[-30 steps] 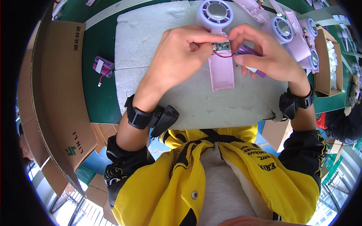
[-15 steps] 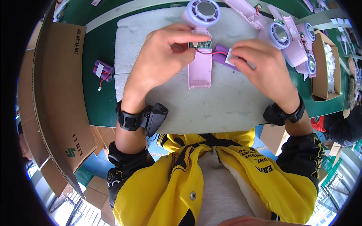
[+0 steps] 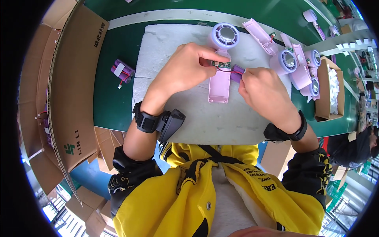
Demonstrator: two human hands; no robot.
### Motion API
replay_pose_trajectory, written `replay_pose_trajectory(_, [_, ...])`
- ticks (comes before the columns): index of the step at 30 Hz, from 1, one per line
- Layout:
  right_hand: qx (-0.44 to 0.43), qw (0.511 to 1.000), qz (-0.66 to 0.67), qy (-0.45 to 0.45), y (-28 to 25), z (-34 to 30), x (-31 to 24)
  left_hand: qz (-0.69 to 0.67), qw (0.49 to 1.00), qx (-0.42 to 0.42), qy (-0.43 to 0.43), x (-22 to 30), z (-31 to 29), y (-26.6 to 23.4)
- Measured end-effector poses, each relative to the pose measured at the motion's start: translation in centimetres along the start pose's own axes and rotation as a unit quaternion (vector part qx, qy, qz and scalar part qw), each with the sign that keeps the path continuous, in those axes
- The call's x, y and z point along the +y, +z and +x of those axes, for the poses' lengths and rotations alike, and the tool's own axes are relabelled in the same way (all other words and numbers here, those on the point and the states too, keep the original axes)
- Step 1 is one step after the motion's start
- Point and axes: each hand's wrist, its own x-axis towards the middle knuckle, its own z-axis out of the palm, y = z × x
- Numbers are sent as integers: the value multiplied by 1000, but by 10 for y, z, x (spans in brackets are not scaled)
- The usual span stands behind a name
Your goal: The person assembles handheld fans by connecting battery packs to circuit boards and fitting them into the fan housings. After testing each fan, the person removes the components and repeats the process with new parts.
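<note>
A pink handheld fan (image 3: 219, 89) lies on the pale mat, its handle casing open and its round head (image 3: 225, 35) away from me. My left hand (image 3: 185, 69) grips the casing near the head, thumb and forefinger on either side of a small green circuit board (image 3: 221, 63). Thin red and black wires (image 3: 229, 71) run from the board to my right hand (image 3: 266, 91). That hand is closed over the near right part of a purple battery pack (image 3: 237, 72) beside the handle; its fingertips are partly hidden.
Another purple battery pack (image 3: 122, 71) with a white plug lies left of the mat (image 3: 166, 43). More pink fans (image 3: 285, 62) and an open casing (image 3: 260, 36) sit at the far right, by a carton of white pieces (image 3: 323, 98). A tall cardboard box (image 3: 75, 91) stands at left.
The view has shifted, so the bench appears lower and further right. My right hand has curled more tightly, covering the battery's white patch. My left hand keeps its grip on the fan.
</note>
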Motion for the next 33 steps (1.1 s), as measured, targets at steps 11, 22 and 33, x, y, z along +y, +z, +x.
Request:
replay_pose_trajectory(11, [70, 997, 42, 20, -2, -2, 5, -21, 999, -15, -47, 2, 2, -3])
replay_pose_trajectory(22, [132, 986, 92, 39, 15, -10, 6, -42, 998, -48, -5, -9, 6, -5])
replay_pose_trajectory(33, [25, 999, -7, 47, 15, 3, 10, -115, 991, -66, -17, -15, 11, -10])
